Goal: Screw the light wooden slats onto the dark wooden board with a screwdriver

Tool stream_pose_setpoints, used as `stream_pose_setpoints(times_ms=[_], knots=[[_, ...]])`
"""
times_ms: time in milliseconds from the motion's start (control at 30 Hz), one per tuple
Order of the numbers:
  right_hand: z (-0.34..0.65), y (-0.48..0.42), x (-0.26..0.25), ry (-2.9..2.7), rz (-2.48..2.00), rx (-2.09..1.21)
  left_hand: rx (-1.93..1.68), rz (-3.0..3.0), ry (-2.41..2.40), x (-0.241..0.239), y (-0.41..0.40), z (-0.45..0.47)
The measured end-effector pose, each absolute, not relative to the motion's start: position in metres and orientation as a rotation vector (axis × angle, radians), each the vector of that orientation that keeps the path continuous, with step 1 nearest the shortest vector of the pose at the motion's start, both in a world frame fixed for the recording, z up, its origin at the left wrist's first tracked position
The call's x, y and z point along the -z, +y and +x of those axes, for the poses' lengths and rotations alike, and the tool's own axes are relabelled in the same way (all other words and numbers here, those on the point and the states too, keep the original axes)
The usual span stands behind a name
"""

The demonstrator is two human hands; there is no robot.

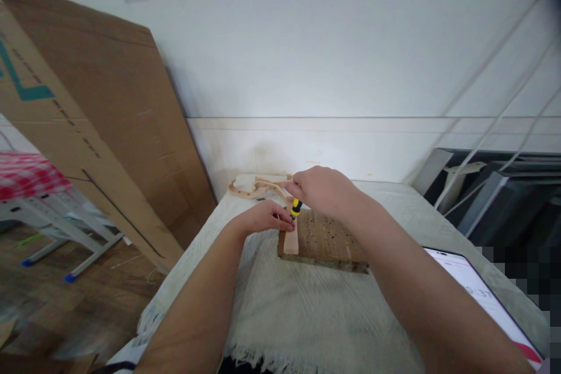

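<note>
My right hand (322,190) is closed around the handle of a yellow-and-black screwdriver (297,207), which points down. Below it, a pale tan strip (291,242) that looks like leather lies along the left side of a brown wooden board (328,236) full of small holes. My left hand (267,217) is at the strip, its thumb and finger pinched together by the screwdriver's tip. Whatever sits between those fingertips is too small to make out. More of the tan strap (249,190), with holes in it, curls on the cloth behind my left hand.
A pale fringed cloth (350,310) covers the table. A phone (480,298) lies at the right edge, partly behind my right forearm. The large cardboard box (118,99) leans at the left, and dark panels (504,193) stand at the right. A white wall (328,58) rises behind.
</note>
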State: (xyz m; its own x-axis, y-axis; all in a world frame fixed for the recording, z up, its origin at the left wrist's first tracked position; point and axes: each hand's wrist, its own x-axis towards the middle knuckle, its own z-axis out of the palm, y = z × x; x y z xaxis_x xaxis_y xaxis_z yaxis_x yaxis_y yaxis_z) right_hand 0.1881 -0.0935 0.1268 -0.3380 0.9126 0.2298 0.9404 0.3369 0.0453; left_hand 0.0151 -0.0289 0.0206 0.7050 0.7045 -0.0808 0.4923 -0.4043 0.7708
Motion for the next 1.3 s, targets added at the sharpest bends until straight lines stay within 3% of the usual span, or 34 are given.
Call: stream_pose_setpoints(times_ms=[300, 600, 867, 1100, 1300], knots=[[0.196, -0.096, -0.129, -2.523, -1.462, 0.003, -0.307, 2.123, 0.877, -0.021, -0.030, 0.014], [0.196, -0.094, -0.131, -2.521, -1.465, 0.082, -0.339, 2.019, 0.777, -0.024, -0.031, 0.013], [0.195, -0.090, -0.126, -2.503, -1.480, 0.225, -0.882, 1.866, 0.700, -0.044, -0.048, 0.023], [0.194, -0.088, -0.125, -2.427, -1.577, 0.295, -0.899, 2.032, 0.748, -0.040, -0.047, 0.026], [0.197, -0.092, -0.129, -2.466, -1.422, 0.092, -0.835, 1.949, 0.695, -0.036, -0.041, 0.024]])
